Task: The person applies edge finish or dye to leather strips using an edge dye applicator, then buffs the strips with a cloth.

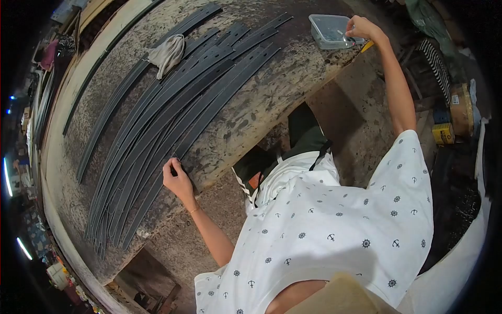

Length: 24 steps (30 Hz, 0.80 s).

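Several long dark grey strips [172, 110] lie side by side along a worn, stained workbench [261, 99]. My left hand [177, 177] rests at the bench's near edge, its fingers pinching the edge of the closest strip. My right hand [362, 27] reaches far out to a clear plastic box [329, 30] at the bench's far end, its fingers at the box's rim. Whether it holds anything small there is too hard to see. A yellow object [367, 46] pokes out just under that hand.
A crumpled grey cloth [168, 52] lies on the strips near the far side. A yellow tin [443, 133] and a round container [461, 107] stand on the floor at the right. Dark clutter fills the left edge. My white patterned shirt [334, 230] fills the lower view.
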Available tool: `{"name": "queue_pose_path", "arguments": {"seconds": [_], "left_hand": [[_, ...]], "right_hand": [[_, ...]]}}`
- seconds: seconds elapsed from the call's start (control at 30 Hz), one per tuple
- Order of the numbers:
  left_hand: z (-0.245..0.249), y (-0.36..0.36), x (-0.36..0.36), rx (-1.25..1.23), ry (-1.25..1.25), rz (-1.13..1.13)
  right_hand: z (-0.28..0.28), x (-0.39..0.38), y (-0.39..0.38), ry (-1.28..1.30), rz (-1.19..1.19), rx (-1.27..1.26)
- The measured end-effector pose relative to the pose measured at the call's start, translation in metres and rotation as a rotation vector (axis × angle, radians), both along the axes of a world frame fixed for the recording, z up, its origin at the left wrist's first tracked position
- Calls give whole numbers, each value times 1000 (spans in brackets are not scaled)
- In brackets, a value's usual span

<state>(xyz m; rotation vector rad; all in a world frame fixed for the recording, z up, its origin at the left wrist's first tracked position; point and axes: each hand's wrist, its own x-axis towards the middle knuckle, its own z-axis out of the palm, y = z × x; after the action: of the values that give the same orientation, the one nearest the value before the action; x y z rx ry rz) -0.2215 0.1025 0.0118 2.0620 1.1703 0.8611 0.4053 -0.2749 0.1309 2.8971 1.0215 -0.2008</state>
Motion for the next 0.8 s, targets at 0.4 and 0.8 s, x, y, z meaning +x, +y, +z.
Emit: {"name": "queue_pose_path", "arguments": {"seconds": [0.4, 0.8], "left_hand": [[2, -2, -1, 61, -43, -67], [31, 8, 49, 265, -30, -161]], "right_hand": [[2, -7, 18, -2, -104, -99], [17, -74, -6, 480, -25, 711]]}}
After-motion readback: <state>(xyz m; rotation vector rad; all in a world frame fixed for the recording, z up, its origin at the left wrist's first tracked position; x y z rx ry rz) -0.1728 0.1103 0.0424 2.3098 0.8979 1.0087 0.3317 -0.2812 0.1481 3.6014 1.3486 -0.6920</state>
